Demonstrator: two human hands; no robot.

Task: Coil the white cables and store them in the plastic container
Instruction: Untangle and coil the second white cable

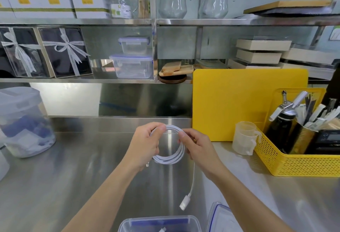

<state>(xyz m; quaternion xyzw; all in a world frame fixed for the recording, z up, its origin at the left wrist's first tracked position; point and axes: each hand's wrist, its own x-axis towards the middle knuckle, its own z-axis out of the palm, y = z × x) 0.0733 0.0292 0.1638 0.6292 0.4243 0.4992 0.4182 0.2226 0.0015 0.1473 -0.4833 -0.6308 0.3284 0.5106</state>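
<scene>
Cable (170,158) work over a steel counter (55,185): I hold a white cable wound into a round coil of several loops, raised in the air above the open plastic container (158,223) at the near edge of the counter. My left hand (145,145) pinches the coil's upper left side, thumb and fingers closed around the bundled strands. My right hand (198,147) grips the upper right side of the coil, fingertips closed on the strands there. Below the coil a short loose tail hangs down, ending in a white plug (184,202) that dangles just above the container. The container's lid (219,217) lies just to the right of it.

The cable looks light, soft and springy, so the loops will likely spread if I ease off; the safest hold is across all strands at once, where they bunch together. The smooth jacket may slip, and the free tail probably needs tucking before the coil drops into the container, which seems to hold something white already.
</scene>
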